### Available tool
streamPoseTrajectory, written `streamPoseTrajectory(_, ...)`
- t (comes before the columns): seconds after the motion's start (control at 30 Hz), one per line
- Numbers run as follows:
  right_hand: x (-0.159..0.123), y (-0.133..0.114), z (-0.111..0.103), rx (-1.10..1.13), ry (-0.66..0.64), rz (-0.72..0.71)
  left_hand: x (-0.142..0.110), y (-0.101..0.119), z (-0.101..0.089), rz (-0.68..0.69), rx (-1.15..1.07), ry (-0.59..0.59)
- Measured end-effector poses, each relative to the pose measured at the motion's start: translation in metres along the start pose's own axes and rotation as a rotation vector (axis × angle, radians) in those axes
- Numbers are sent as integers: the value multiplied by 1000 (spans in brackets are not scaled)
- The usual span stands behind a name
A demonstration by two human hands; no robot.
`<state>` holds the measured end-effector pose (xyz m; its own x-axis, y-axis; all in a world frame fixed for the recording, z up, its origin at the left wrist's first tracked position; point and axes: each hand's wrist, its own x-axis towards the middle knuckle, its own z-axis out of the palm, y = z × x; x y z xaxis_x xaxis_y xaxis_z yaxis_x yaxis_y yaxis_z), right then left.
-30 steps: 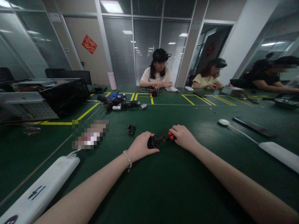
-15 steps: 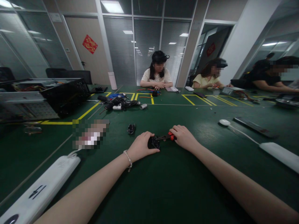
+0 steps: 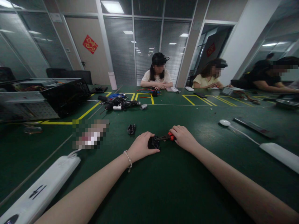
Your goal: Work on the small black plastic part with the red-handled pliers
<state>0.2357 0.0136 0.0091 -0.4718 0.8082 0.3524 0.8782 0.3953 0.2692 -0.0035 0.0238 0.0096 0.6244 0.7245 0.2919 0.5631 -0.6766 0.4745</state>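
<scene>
Between the fingers and thumb of my left hand (image 3: 141, 145) is a small black part (image 3: 154, 143), held down close to the green table. My right hand (image 3: 182, 137) is closed round the red handles of a pair of pliers (image 3: 167, 137). The jaws point left and meet the black part; what exactly they grip is too small to tell. A second black piece (image 3: 131, 129) lies on the table beyond my left hand, apart from it.
A white power strip (image 3: 44, 183) runs along the left, another white bar (image 3: 280, 152) on the right. Farther off are an open computer case (image 3: 70, 98), a heap of tools and cables (image 3: 119, 102), and a pink bottle (image 3: 112, 81). Several people sit across the table (image 3: 187, 196).
Both of my hands, the pliers and the black part stay practically where they were. A person in yellow across the table has shifted their hands slightly.
</scene>
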Motion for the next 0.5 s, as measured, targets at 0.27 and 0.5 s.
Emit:
streamPoseTrajectory(0.27, 0, 0, -2, 14, -3, -8, 0, -2, 1, 20, 2, 8)
streamPoseTrajectory(0.5, -1, -2, -1, 12, 21, -2, -1, -1, 1, 8, -3, -4)
